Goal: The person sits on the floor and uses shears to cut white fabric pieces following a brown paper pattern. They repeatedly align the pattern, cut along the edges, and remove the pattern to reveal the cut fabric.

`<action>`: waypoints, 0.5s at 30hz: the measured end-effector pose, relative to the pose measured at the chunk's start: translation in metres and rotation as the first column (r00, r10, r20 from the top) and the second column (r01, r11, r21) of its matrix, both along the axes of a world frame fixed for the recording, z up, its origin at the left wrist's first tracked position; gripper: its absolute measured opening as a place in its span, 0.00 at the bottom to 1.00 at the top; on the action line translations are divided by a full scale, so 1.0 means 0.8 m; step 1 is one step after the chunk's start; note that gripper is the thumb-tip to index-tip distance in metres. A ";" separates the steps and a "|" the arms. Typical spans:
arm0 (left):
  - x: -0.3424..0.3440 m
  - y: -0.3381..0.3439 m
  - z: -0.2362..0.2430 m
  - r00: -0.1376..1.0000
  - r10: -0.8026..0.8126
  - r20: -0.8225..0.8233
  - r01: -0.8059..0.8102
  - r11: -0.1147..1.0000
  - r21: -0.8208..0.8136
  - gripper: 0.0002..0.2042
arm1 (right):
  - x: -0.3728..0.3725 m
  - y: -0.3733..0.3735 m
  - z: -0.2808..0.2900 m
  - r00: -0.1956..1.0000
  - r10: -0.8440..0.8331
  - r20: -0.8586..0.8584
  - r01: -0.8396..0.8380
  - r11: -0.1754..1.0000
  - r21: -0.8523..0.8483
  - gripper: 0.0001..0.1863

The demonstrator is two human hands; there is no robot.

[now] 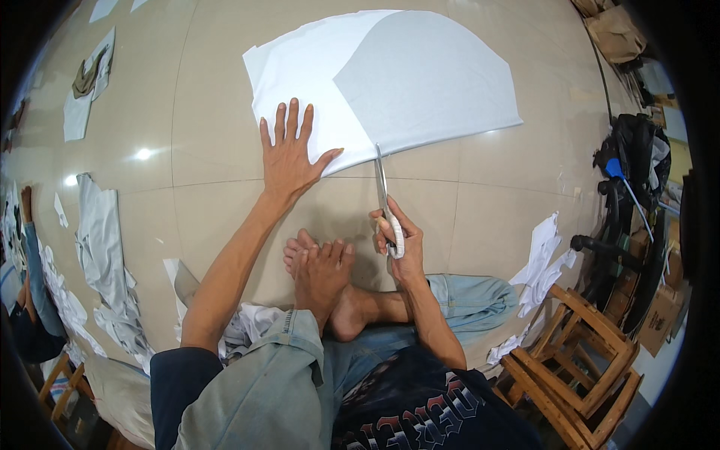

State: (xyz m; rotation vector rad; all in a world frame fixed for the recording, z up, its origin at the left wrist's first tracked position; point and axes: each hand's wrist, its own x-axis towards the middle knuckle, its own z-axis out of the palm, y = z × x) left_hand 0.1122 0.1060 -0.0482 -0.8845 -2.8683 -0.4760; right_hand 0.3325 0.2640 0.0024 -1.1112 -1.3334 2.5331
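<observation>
A large piece of white fabric (300, 67) lies on the tiled floor in front of me. On its right part rests a light grey pattern piece (435, 82) with a curved far edge and a pointed left corner. My left hand (291, 156) is spread flat on the white fabric's near left part, fingers apart, holding nothing. My right hand (401, 240) grips a pair of scissors (384, 187) by the handles. The blades point away from me, and their tips meet the fabric's near edge beside the pattern's lower left corner.
My bare feet (322, 277) are just short of the cloth. White scraps (541, 255) and a wooden stool (577, 360) are at the right. Crumpled pale cloth (105, 240) lies at the left, where another person's arm (28, 217) shows. A black bag (637, 146) stands far right.
</observation>
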 end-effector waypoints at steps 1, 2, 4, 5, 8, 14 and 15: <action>0.000 0.000 0.000 1.000 0.002 -0.002 -0.002 1.000 -0.002 0.47 | -0.002 -0.001 0.001 1.000 0.003 0.003 -0.003 1.000 0.006 0.29; -0.001 0.000 0.000 1.000 0.003 -0.004 -0.003 1.000 -0.003 0.47 | -0.003 -0.001 0.002 1.000 0.005 0.006 -0.005 1.000 0.012 0.29; -0.001 0.000 -0.001 1.000 0.005 -0.009 -0.005 1.000 -0.007 0.47 | -0.004 -0.002 0.002 1.000 0.012 0.001 -0.012 1.000 0.023 0.29; -0.001 0.000 -0.001 1.000 0.006 -0.011 -0.006 1.000 -0.011 0.47 | -0.004 -0.002 0.002 1.000 0.014 -0.002 -0.014 0.999 0.028 0.29; -0.001 0.001 -0.001 1.000 0.006 -0.005 -0.006 1.000 -0.021 0.47 | -0.002 -0.001 0.000 1.000 0.016 -0.009 -0.015 1.000 0.027 0.29; -0.001 0.001 -0.001 1.000 0.008 -0.002 -0.008 1.000 -0.021 0.47 | -0.002 0.005 0.005 0.998 0.048 0.028 -0.050 0.997 0.054 0.30; -0.001 0.001 -0.001 1.000 0.008 -0.004 -0.008 1.000 -0.023 0.47 | -0.003 0.005 0.007 0.998 0.054 0.034 -0.056 0.997 0.060 0.30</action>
